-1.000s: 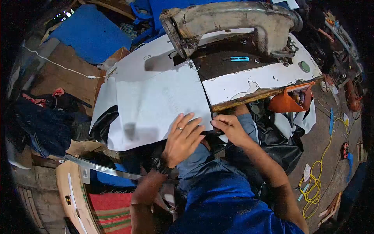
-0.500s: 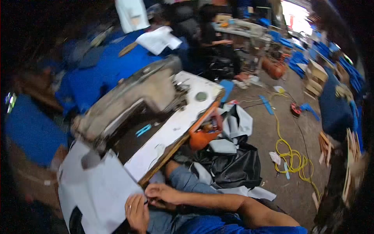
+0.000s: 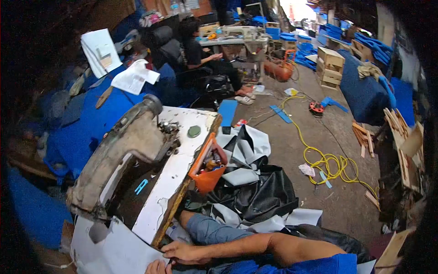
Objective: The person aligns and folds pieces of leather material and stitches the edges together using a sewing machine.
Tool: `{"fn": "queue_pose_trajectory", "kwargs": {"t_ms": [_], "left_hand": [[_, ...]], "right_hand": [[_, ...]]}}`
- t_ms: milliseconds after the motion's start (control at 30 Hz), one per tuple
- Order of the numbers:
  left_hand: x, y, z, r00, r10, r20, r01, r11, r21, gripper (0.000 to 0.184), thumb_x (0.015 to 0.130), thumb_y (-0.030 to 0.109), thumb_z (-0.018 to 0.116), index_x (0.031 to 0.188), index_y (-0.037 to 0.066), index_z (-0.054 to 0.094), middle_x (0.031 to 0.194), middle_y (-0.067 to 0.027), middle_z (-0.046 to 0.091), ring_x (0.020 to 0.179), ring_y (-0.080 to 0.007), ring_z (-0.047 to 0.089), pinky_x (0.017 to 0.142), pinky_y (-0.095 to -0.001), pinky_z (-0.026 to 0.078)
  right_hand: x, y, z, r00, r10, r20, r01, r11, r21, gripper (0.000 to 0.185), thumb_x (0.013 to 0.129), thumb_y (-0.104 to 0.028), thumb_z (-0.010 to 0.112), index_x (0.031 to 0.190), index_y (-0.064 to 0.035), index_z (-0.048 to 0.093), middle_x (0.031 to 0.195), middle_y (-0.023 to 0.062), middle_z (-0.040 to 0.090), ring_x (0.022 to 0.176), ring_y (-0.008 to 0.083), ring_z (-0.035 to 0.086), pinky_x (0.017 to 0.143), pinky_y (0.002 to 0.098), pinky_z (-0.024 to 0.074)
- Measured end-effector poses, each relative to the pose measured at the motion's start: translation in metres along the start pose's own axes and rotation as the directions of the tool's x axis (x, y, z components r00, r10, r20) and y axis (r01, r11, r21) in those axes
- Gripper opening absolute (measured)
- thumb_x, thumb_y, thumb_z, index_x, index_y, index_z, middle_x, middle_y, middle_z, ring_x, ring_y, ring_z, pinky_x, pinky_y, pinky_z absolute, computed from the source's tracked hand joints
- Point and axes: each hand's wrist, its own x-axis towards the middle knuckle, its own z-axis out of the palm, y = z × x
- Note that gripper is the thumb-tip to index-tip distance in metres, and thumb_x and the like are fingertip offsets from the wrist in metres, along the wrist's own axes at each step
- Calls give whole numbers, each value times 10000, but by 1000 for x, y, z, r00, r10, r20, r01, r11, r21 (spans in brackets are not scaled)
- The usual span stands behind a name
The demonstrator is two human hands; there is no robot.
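Observation:
At the bottom of the head view, my right hand (image 3: 180, 251) pinches the edge of a white sheet of material (image 3: 116, 249). Beside it, my left hand (image 3: 158, 267) is cut off by the frame's lower border; its bent fingers touch the same sheet, and what they grip is hidden. The sheet lies under the needle end of a worn sewing machine (image 3: 123, 150), on a white table (image 3: 155, 208) with chipped edges. A light blue thread snipper (image 3: 141, 186) rests on the dark machine bed. Near the table's far end sits a round green object (image 3: 194, 131).
An orange pouch (image 3: 207, 179) hangs at the table's side. Black and white material (image 3: 269, 192) is heaped on the floor, with a yellow cable (image 3: 335, 166) to its right. Further back, a person (image 3: 196, 55) sits near another sewing machine (image 3: 239, 33). Wooden crates (image 3: 330, 66) stand behind.
The view has swung right and upward, bringing the seated person and workshop floor into sight. My hands now appear at the lower edge, still at the white sheet.

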Motion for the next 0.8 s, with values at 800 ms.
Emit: {"fn": "queue_pose_trajectory", "kwargs": {"t_ms": [800], "left_hand": [[13, -13, -32, 964, -173, 200, 144, 978, 153, 306, 912, 112, 655, 1207, 71, 722, 1168, -98, 749, 1000, -298, 711, 891, -426, 555]], "right_hand": [[-18, -31, 17, 965, 167, -203, -185, 980, -75, 195, 992, -210, 735, 1096, -53, 683, 826, 53, 691, 671, 140, 655, 511, 284, 492]]}}
